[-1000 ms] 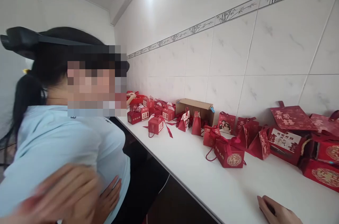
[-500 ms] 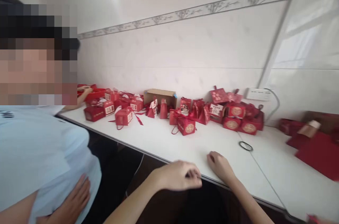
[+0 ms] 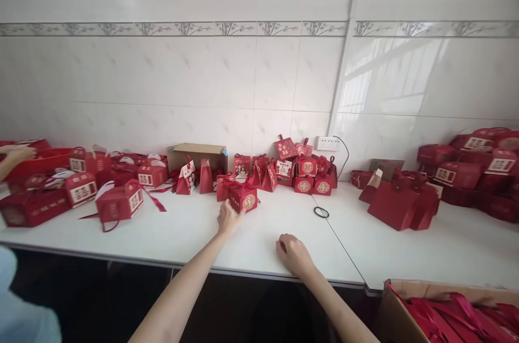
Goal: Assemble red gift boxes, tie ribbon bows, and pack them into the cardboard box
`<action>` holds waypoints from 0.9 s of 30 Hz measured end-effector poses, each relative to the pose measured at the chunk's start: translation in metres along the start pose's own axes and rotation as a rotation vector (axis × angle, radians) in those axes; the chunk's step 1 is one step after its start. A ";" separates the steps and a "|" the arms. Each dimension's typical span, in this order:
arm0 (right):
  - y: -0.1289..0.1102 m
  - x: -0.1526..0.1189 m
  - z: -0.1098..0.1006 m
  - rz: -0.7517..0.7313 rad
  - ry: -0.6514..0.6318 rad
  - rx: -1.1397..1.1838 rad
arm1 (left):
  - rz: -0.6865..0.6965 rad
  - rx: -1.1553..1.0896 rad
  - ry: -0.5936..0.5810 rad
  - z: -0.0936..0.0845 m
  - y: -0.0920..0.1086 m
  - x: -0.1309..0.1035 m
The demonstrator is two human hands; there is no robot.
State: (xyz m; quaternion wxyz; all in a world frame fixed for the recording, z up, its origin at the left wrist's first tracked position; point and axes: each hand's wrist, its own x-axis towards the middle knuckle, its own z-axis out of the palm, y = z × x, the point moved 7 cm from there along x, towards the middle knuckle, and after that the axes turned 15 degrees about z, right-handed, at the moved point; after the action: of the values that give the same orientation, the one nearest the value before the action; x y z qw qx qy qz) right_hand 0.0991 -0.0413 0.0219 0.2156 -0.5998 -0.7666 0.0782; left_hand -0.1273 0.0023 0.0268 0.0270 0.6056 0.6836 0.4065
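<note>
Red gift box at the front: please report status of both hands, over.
Left hand touching red gift box, grip not confirmed. Right hand loosely curled on white table, holding nothing. Black ring lies clear to the right.

Gift box [image 3: 244,198]: red card, matt, gold printed emblem, ribbon handle. Table [image 3: 178,235]: white, smooth, faint sheen. Wall tiles [image 3: 203,78]: glossy white ceramic, reflecting window light. Cardboard box [image 3: 197,154]: plain brown, matt. Ribbons [image 3: 454,316] in carton: red, satin-like sheen. Black ring [image 3: 321,212]: looks rubbery.
</note>
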 end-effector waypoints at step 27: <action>-0.032 -0.016 -0.012 -0.305 0.134 0.539 | 0.123 -0.002 -0.147 0.016 0.021 -0.005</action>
State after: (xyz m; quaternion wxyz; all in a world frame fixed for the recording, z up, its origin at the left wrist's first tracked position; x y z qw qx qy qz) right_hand 0.0786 -0.0665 0.0414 0.4259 -0.4031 -0.7835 0.2057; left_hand -0.1002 0.0048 0.0257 0.0526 0.6748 0.6408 0.3623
